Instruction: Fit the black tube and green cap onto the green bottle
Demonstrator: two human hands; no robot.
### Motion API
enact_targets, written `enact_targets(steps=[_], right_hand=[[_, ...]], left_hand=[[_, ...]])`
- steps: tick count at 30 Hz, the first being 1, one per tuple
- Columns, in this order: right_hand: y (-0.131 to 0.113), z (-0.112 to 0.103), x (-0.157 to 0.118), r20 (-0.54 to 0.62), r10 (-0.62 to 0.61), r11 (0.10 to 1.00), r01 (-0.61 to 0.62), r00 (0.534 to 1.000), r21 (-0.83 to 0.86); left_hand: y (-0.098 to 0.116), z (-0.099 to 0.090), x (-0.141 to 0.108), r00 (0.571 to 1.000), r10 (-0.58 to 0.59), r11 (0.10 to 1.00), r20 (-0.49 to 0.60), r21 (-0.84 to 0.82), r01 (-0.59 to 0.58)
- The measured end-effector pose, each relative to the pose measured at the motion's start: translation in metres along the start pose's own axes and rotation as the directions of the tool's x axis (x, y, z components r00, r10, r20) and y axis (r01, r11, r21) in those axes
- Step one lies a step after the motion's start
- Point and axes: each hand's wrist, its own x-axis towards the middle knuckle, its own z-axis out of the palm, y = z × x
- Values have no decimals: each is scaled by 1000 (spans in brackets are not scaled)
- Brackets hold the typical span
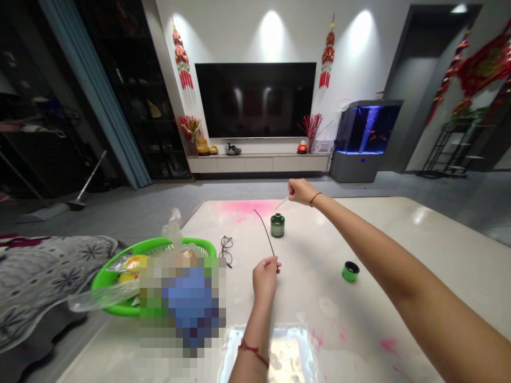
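My left hand is closed around the lower end of a thin dark stick, which bends near its tip and points away from me. Farther off, my right hand is closed on a thin pale stick. That stick's lower end hangs just above the neck of a small dark green bottle, apart from it as far as I can tell. The bottle stands upright on the white table with its top uncovered. To the right lies a bright green cap, its opening facing up.
A green basket with plastic bags and yellow items sits at left, partly blurred out. Eyeglasses lie beside it. A shiny clear sheet is under my left forearm. Pink stains mark the white table.
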Motion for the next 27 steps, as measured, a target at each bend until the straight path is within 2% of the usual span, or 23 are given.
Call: enact_targets(steps=[2, 3, 6, 9, 12, 14, 16, 22, 25, 27], right_hand=[[5, -7, -19, -80, 34, 999, -31, 996, 31], [7, -6, -32, -165, 68, 992, -49, 984, 120], [10, 15, -75, -257, 165, 918, -54, 952, 392], [13, 49, -115, -207, 227, 819, -71, 952, 570], [20, 76, -130, -99, 335, 784, -219, 937, 581], [27, 86, -122, -2, 368, 805, -318, 930, 501], [33, 94, -102, 48, 371, 814, -349, 928, 463], [39, 127, -13, 210, 338, 876, -388, 918, 286], [44, 146, 30, 228, 343, 907, -384, 911, 171], [51, 161, 55, 230, 347, 918, -380, 909, 115]], left_hand=[[4, -3, 0, 1000, -10, 1000, 10, -12, 10], [5, -4, -1, 1000, -16, 1000, 15, -20, 16], [10, -5, -3, 999, -33, 998, 24, -50, 34], [12, -5, -5, 999, -32, 998, 15, -50, 33], [13, -6, -6, 999, -31, 998, -18, -59, 30], [14, -7, -7, 998, -31, 997, -59, -77, 27], [15, -9, -7, 994, -33, 995, -105, -92, 23], [14, -11, -11, 975, 7, 997, -224, -77, -25], [-4, -18, -7, 953, -31, 997, -301, -83, 6], [-24, -24, 2, 910, -71, 995, -408, -89, 38]])
